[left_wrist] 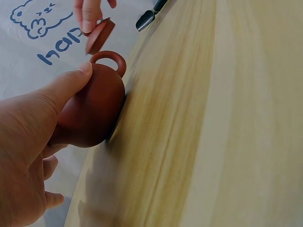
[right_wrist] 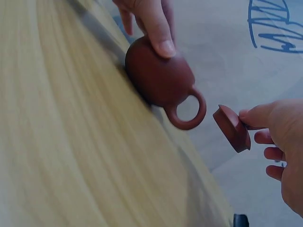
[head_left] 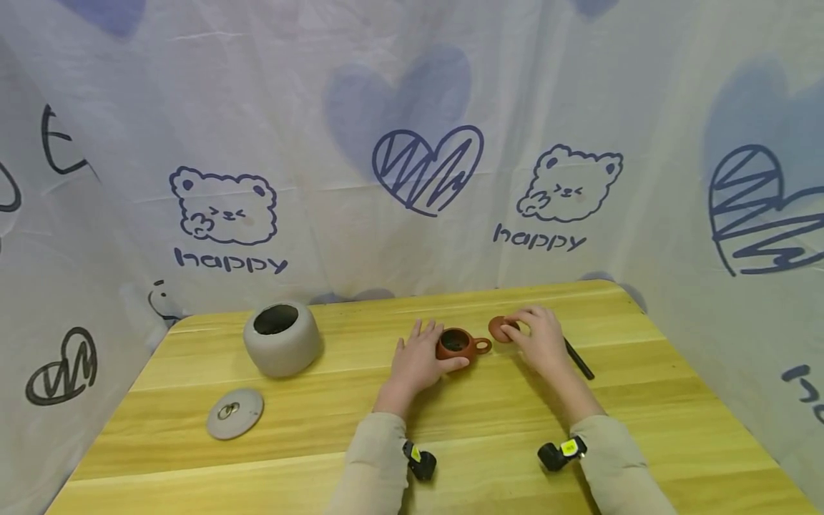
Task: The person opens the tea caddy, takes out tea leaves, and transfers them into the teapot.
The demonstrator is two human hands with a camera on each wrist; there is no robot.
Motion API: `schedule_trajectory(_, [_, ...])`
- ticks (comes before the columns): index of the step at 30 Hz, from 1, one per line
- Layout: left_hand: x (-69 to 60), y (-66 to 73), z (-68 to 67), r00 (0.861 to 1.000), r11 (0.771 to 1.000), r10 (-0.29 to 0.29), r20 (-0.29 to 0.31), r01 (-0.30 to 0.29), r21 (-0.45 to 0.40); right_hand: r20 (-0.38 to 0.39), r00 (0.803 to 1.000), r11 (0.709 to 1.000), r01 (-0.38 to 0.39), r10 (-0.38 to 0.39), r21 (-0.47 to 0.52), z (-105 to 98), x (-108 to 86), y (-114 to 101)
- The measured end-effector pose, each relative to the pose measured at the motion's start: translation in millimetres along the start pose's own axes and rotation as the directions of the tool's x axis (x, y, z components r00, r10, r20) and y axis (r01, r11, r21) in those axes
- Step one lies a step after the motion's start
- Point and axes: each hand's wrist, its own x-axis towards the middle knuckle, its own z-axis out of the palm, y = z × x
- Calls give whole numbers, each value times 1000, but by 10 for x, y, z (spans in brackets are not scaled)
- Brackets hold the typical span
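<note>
A reddish-brown clay teapot (head_left: 472,352) stands uncovered on the table, its loop handle pointing right and dark contents showing inside. My left hand (head_left: 418,363) grips it from the left. The left wrist view shows the thumb against the near side of the teapot (left_wrist: 100,101), with the other fingers partly hidden behind it. To the right, my right hand (head_left: 542,342) pinches the matching teapot lid (head_left: 498,330) between thumb and fingers. In the right wrist view the lid (right_wrist: 231,128) is tilted in the air, just apart from the handle.
A round grey jar (head_left: 283,350) sits uncovered at the left, with a grey lid (head_left: 238,423) bearing a metal ring on the table before it. Beside my right forearm lies a thin black-handled scoop (head_left: 579,359). Patterned cloth (head_left: 309,143) hangs behind the table.
</note>
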Motion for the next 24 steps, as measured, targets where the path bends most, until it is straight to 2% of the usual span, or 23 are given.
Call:
schedule_trajectory(6, [6,-5,0,1000,1000,-2,4,2,6,-40,998,998,55,-54,8,-30,27,-115])
schedule_trajectory(14, [1,-4,-4,1000,1000,3,-2,-3,15,-14,998,997,63,-63,47,-39,51,-270])
schedule_trajectory(24, [-14,7,-21,1000,1000,4,-11,-4,-10,-26,993,992,115,-114,55,34,100,-456])
